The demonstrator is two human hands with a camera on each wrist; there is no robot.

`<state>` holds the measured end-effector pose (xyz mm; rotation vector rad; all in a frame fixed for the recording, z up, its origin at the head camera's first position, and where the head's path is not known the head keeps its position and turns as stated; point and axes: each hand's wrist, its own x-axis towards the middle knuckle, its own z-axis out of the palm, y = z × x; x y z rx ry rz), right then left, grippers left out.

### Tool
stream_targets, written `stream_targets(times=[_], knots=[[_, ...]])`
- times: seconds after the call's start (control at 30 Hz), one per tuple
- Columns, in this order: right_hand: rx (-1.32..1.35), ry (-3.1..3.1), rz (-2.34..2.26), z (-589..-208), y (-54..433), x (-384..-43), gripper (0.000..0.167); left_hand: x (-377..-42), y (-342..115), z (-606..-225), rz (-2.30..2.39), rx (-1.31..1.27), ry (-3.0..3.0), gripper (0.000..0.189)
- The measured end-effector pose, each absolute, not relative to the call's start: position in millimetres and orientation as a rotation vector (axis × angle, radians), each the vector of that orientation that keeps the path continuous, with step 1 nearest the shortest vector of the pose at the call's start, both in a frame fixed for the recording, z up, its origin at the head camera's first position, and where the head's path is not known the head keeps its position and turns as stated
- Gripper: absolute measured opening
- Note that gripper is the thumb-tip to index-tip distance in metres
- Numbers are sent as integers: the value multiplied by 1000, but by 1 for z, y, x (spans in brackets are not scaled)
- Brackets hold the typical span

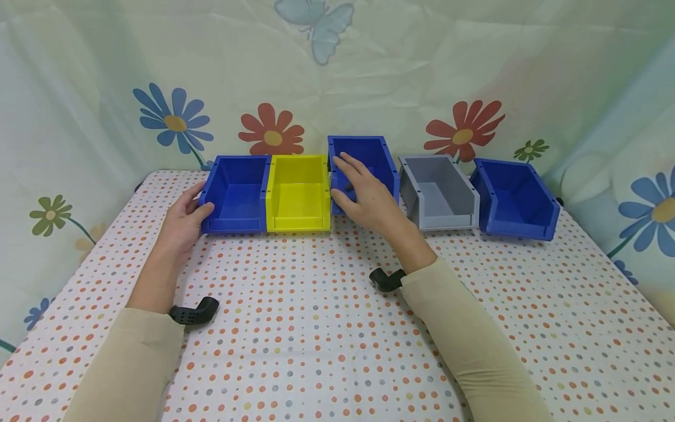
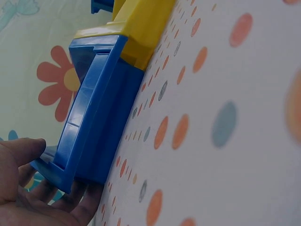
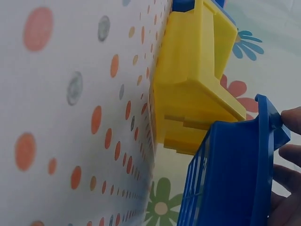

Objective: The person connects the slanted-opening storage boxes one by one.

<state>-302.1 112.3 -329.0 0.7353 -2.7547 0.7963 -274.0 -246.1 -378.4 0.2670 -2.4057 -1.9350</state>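
Left hand [image 1: 181, 223] grips the front left corner of the low-fronted blue plastic bin at the row's left end [image 1: 239, 199], thumb at the rim, fingers against the outer side. Right hand [image 1: 369, 199] holds the middle blue plastic bin [image 1: 381, 161] near its front left corner; exact finger placement partly hidden. Middle bin is off the worktop [image 1: 295, 328], just beside the low-fronted yellow plastic bin [image 1: 299, 202], whose side rails [image 3: 188, 123] show in the right wrist view.

Step looks like fitting raised bin to yellow one. Best: brace the left pair from the outside, level the raised bin, line its side up with those rails, then lower straight; a tilt would likely jam it. Mind right thumb near the meeting walls, pinch risk.

Grey plastic bin [image 1: 440, 202] sits near on the right; another blue plastic bin at the far right [image 1: 517, 202] sits slightly askew.
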Motion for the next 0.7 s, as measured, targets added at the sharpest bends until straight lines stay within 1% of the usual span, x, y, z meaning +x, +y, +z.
stream_targets(times=[0.23, 0.7], knots=[[741, -2807, 699, -330, 111, -303, 62, -272, -245, -376, -1944, 273, -2398, 60], [776, -2815, 689, -332, 110, -304, 62, -270, -246, -376, -1955, 256, -2401, 60]])
